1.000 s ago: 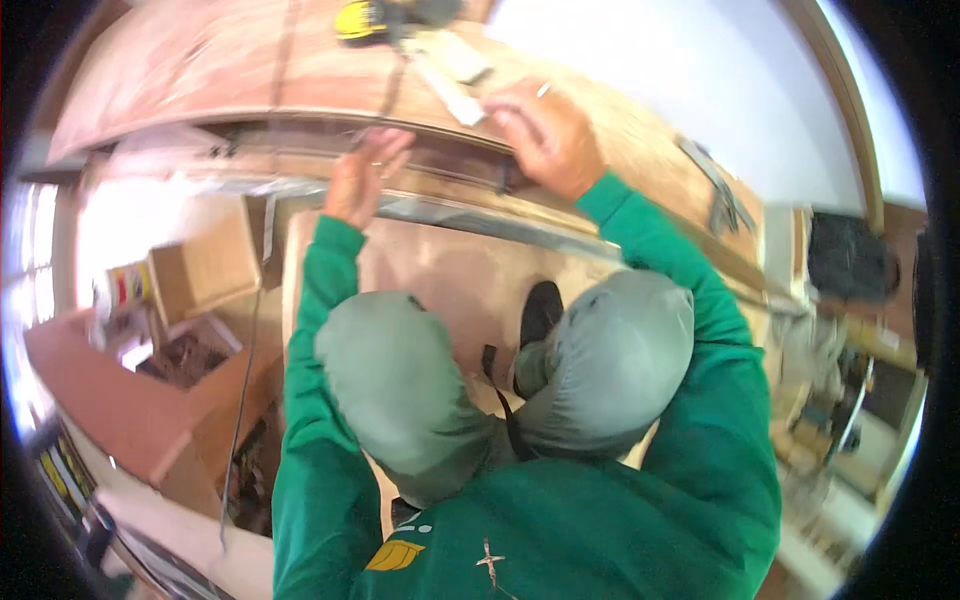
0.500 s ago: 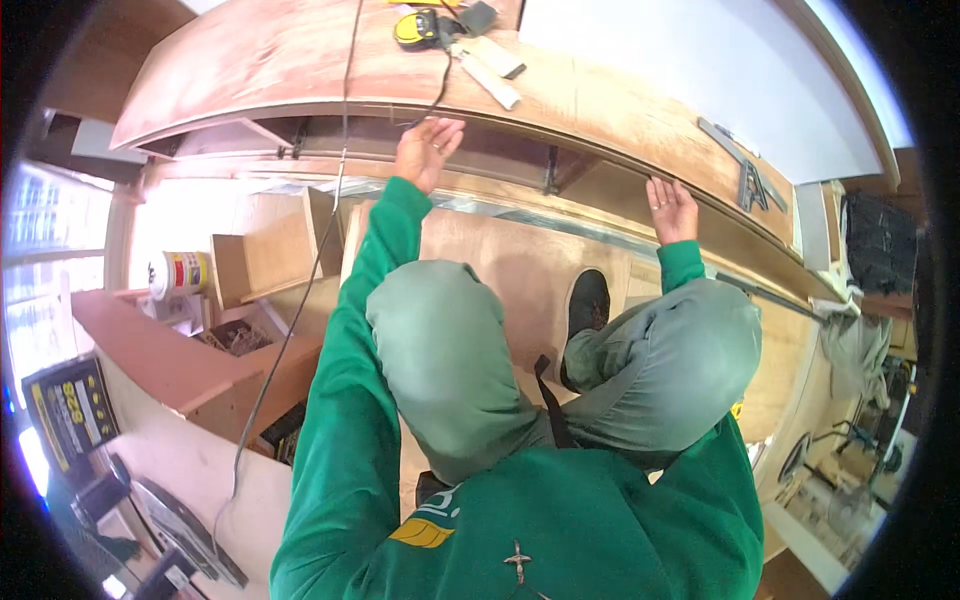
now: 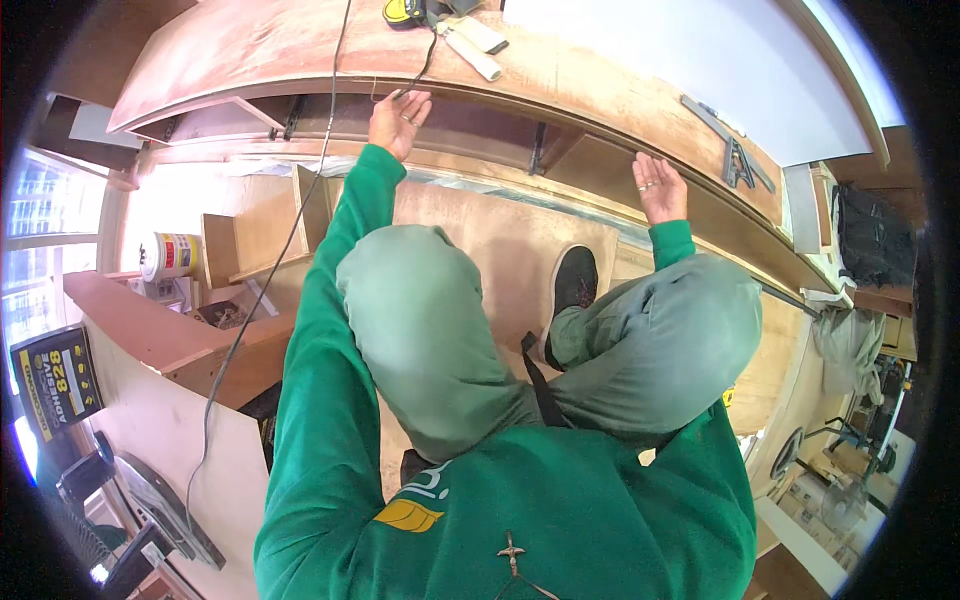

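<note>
My left hand (image 3: 400,124) is palm up with its fingers stretched out just below the front edge of a long reddish plywood board (image 3: 260,60). A thin black cord (image 3: 428,66) runs over that edge to its fingertips; whether they touch is unclear. Farther right, my right hand (image 3: 660,188) is also palm up, fingers extended, close to the wooden face under the board. Nothing shows in either palm. On the board lie a yellow and black tape measure (image 3: 404,12), a white tube-shaped piece (image 3: 470,55) and a metal square (image 3: 738,162).
Dark metal fittings (image 3: 538,148) show in the open recess under the board. At left are a wooden box piece (image 3: 262,235), a white tub (image 3: 168,256) and a dark carton (image 3: 56,383). A thin cable (image 3: 262,292) hangs down the left. Draped cloth (image 3: 850,348) lies at right.
The view has shifted, so most things sit a little higher and farther left. Both hands keep their palm-up pose near the board's edge, with the right hand's fingers slightly more raised.
</note>
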Demonstrator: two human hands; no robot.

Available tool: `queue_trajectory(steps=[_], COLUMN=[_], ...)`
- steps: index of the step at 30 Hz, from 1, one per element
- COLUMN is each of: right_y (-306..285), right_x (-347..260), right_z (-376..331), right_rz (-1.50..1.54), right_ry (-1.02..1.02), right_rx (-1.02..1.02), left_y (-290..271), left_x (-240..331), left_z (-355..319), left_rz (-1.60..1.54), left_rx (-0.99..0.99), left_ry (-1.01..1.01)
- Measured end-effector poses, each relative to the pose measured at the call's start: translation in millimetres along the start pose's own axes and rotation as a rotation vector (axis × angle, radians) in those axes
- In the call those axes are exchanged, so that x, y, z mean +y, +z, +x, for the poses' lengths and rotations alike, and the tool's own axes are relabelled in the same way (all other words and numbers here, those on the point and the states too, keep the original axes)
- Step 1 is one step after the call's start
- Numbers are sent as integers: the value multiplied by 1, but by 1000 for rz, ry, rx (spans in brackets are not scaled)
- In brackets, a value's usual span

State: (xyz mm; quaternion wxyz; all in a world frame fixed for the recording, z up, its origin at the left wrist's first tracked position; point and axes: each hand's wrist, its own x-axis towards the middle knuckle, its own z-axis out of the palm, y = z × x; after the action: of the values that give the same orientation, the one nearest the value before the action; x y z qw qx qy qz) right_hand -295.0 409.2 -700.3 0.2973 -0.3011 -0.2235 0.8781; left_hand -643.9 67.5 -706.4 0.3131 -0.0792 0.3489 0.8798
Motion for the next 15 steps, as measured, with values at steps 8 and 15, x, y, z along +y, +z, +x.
queue_trajectory(steps=[8, 15], right_y=[-5, 19], right_x=[-13, 33], right_z=[5, 7], right_rz=[25, -61], right_ry=[-86, 24], right_rx=[125, -53], left_y=[1, -12], left_x=[-2, 3], left_z=[0, 2], left_rz=[-30, 12], left_rx=[-3, -54], left_ry=[43, 59])
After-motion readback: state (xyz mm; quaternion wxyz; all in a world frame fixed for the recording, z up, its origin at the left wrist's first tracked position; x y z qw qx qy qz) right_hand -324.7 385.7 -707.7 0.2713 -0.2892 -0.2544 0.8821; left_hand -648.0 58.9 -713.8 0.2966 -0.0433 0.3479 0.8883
